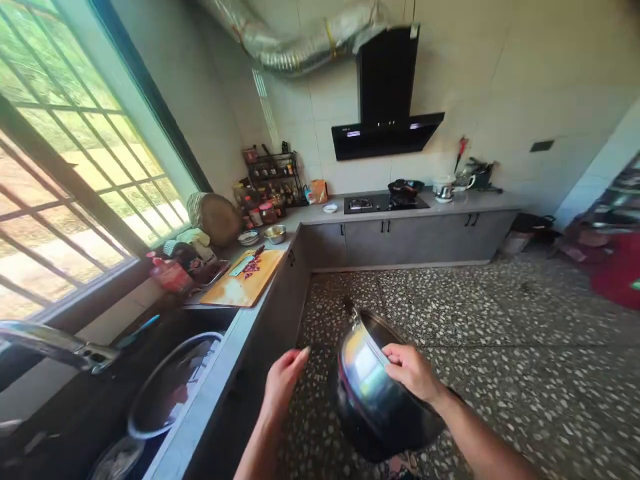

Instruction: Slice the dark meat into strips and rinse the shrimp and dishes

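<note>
My right hand (413,373) grips the rim of a large shiny steel pot (367,373), thumb on one side and fingers on the other. The pot hangs tilted above the floor, its opening turned up and to the right. A dark handle (349,305) shows at its far side. To the left of the pot, apart from it, my left hand (286,380) is closed with thumb and fingers together; nothing shows in it. It is near the counter edge. On the counter, a cutting board (265,283) bears a cleaver (241,265) and chopped dark red pieces (251,268).
A sink with a large basin (137,400) and faucet (90,353) lies to the left. A metal bowl (275,233) and spice rack (273,170) stand in the corner. Along the far wall are a stove (367,204), wok (405,190) and range hood (387,140). Speckled floor (500,333) extends right.
</note>
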The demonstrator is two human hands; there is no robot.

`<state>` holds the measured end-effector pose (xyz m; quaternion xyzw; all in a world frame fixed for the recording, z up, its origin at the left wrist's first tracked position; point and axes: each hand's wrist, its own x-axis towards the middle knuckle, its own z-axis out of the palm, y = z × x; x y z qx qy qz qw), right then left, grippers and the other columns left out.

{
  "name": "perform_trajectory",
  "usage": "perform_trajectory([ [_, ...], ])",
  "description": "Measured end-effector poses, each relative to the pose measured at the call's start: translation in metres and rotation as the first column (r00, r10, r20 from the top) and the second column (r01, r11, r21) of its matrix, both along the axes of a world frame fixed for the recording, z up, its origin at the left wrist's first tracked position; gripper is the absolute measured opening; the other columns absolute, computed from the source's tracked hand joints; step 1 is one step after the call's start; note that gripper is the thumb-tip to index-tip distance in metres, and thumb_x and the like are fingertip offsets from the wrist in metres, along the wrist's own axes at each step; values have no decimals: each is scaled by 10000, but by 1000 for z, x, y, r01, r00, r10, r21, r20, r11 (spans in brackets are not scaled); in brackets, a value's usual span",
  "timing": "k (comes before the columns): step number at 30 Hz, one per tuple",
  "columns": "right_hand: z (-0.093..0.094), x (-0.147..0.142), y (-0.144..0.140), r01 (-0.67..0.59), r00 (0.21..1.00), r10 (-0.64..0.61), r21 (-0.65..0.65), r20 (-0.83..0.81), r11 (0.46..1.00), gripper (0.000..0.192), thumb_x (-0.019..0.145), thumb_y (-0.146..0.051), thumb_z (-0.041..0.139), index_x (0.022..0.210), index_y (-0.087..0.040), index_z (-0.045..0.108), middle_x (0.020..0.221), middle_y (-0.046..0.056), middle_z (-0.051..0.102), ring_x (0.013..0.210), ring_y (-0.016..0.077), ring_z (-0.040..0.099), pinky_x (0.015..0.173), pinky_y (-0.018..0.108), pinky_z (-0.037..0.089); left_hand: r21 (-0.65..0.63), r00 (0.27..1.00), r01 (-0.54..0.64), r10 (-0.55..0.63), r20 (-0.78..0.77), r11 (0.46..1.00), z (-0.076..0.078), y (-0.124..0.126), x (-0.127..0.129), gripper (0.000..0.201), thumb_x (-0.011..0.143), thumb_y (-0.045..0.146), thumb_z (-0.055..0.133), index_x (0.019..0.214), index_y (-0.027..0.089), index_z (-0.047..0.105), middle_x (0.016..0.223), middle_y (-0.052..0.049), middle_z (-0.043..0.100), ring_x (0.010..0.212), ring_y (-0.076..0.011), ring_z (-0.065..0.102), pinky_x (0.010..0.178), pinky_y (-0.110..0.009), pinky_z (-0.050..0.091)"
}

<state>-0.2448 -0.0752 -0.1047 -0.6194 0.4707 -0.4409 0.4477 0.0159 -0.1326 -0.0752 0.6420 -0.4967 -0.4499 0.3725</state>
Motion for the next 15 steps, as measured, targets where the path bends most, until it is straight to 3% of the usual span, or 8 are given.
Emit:
perform_trajectory([
  [3,6,-75,-42,-19,999,17,-36,-48,999,99,691,-190,464,664,-153,551,500,-53,381,500,66,321,483,194,229,-18,982,191,-191,10,981,4,-73,-108,391,645,551,582,625,161,565,537,4,539,479,-95,452,445,-199,303],
  [5,8,-120,-69,-3,999,1,-34,-39,999,98,691,-185,460,649,-153,544,494,-54,388,488,65,318,476,198,220,-8,976,220,-220,0,976,9,-129,-176,419,616,573,591,680,160,578,584,-7,568,470,-90,448,424,-191,273],
  [8,0,-182,-111,55,998,-55,-17,-32,998,104,688,-208,477,651,-156,559,498,-48,436,488,71,346,481,197,239,172,966,255,-242,-96,951,11,-212,-265,450,620,580,582,702,137,586,653,-40,599,446,-77,433,394,-180,238],
  [10,-11,-222,-142,92,995,-92,4,-30,996,117,686,-235,491,661,-157,575,510,-42,470,500,80,377,495,196,269,384,935,345,-277,-221,856,1,-264,-318,428,663,550,559,650,122,569,591,-47,583,395,-69,407,370,-176,210],
  [12,-24,-265,-177,115,993,-114,21,-33,993,129,681,-253,499,670,-158,587,525,-35,497,514,89,408,510,197,296,545,897,430,-273,-348,720,-16,-315,-369,369,708,477,544,609,121,547,491,-24,530,341,-60,371,345,-169,173],
  [14,-37,-311,-215,124,991,-122,32,-54,992,128,672,-257,507,673,-161,592,536,-31,509,534,97,430,524,196,314,627,875,468,-229,-426,623,-35,-361,-422,311,741,395,518,592,122,529,428,2,474,304,-48,330,327,-158,136],
  [15,-42,-336,-234,127,990,-124,40,-73,991,123,667,-256,511,671,-164,592,539,-31,510,543,99,436,529,196,320,645,872,469,-203,-445,604,-43,-383,-450,291,751,359,503,583,122,517,414,10,456,294,-42,315,321,-153,123],
])
